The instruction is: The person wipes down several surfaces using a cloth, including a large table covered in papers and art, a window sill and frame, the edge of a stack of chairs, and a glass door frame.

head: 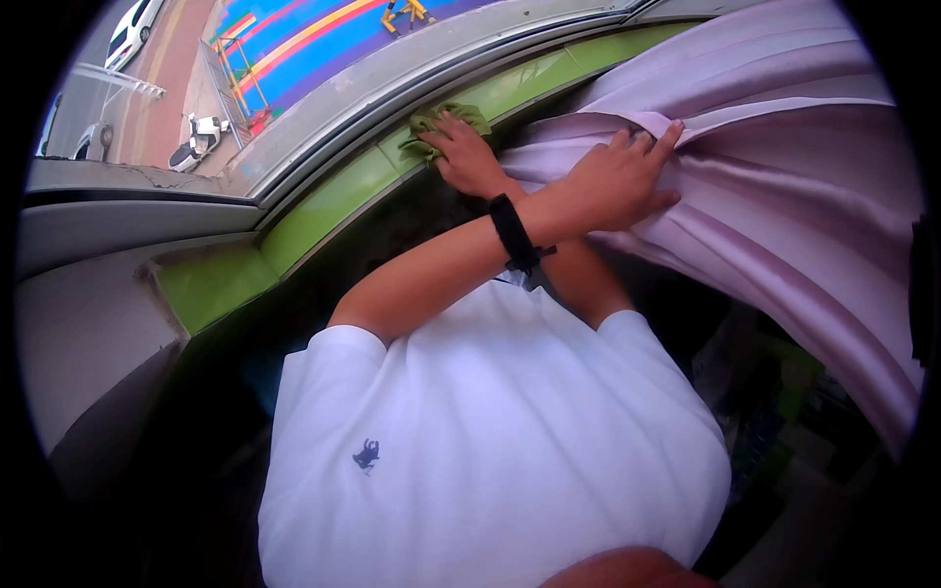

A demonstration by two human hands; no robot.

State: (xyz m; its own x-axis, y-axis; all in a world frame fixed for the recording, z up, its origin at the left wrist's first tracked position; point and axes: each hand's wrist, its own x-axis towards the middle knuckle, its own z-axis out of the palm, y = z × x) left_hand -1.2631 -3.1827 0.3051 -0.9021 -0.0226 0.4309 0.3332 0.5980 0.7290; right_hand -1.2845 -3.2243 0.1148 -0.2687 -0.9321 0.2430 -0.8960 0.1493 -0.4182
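My forearms cross, the left one on top with a black wristband (pixel 514 234). My right hand (pixel 469 158) lies on a crumpled green cloth (pixel 425 125), its fingers pressed over it, on the green tiled window sill (pixel 353 189). To the right, my left hand (pixel 621 176) rests palm down against a pinkish satin curtain (pixel 779 162). Its thumb stands apart from the fingers, and some fingertips are bent against a fold. The curtain hangs in folds from the upper right past both hands. Part of the cloth is hidden under my right hand.
A window frame (pixel 301 176) runs along the sill. Through the glass, a white scooter (pixel 198 143), parked vehicles and brightly coloured paving appear below. A green tiled ledge (pixel 213 290) and pale wall are at the left. Dark, unclear objects lie below the curtain.
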